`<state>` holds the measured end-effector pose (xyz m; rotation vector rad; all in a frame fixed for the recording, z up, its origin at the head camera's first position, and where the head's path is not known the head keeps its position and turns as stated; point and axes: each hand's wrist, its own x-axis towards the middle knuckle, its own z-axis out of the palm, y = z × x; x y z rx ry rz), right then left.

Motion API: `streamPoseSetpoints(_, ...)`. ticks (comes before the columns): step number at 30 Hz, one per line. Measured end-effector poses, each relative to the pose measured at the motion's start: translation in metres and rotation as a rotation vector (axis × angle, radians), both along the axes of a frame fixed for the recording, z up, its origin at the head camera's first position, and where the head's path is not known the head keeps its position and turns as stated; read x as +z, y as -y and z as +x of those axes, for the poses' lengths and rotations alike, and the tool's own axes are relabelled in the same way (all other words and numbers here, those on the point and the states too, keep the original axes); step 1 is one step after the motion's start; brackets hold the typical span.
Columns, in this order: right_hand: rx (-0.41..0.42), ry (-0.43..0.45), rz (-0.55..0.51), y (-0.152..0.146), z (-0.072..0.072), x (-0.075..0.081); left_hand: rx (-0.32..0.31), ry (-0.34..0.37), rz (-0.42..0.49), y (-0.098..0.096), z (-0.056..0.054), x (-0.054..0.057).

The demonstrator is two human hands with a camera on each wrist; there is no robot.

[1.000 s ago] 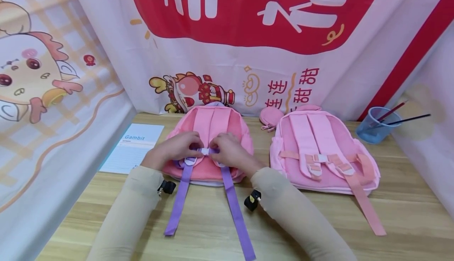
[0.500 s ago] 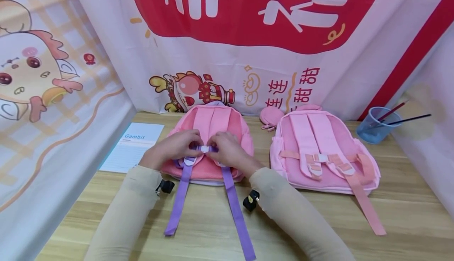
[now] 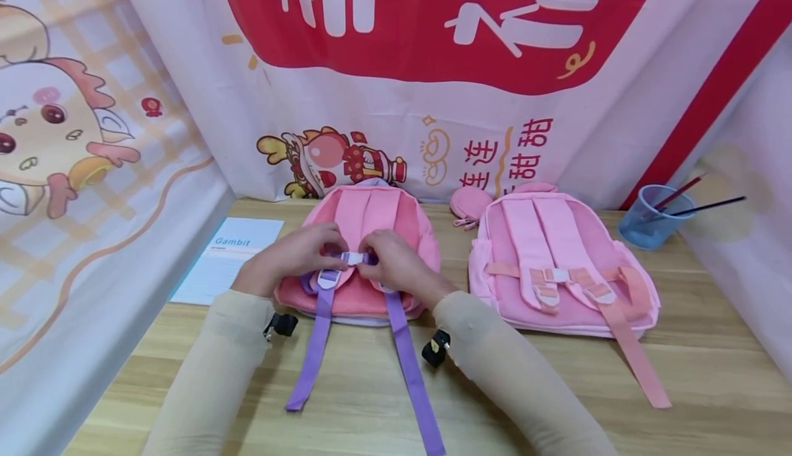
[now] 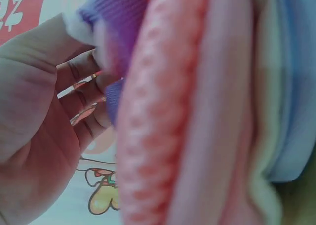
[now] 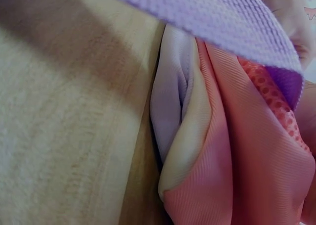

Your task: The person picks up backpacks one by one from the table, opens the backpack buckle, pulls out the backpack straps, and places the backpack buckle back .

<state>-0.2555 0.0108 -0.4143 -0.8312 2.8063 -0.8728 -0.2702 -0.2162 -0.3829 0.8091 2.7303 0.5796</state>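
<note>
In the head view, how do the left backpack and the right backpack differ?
Left backpack: purple straps; right backpack: peach straps.
The left backpack's loose ends both extend past its lower edge; only one does on the right backpack.
The left hand and right hand hold the left backpack at its white buckle; neither touches the right backpack.
Both are pink, shoulder straps up.

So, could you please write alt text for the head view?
Left hand and right hand hold the purple strap beside the white buckle of a pink bag. On the table, another pink bag lies to its right, a notebook left, a cup far right.
</note>
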Motion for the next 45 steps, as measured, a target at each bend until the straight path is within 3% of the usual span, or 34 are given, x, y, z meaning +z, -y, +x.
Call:
streamPoseSetpoints(11,0.016,-0.017,-0.037,-0.002,0.000,0.001,-0.014,-0.006,-0.033,0.000,0.001,0.007)
streamPoseSetpoints(19,0.032,-0.053,-0.029,-0.002,-0.001,0.001,-0.042,-0.049,-0.037,0.000,0.002,0.008)
streamPoseSetpoints(45,-0.020,0.022,-0.074,-0.002,0.001,0.003,-0.019,-0.034,-0.028,0.003,0.005,0.013)
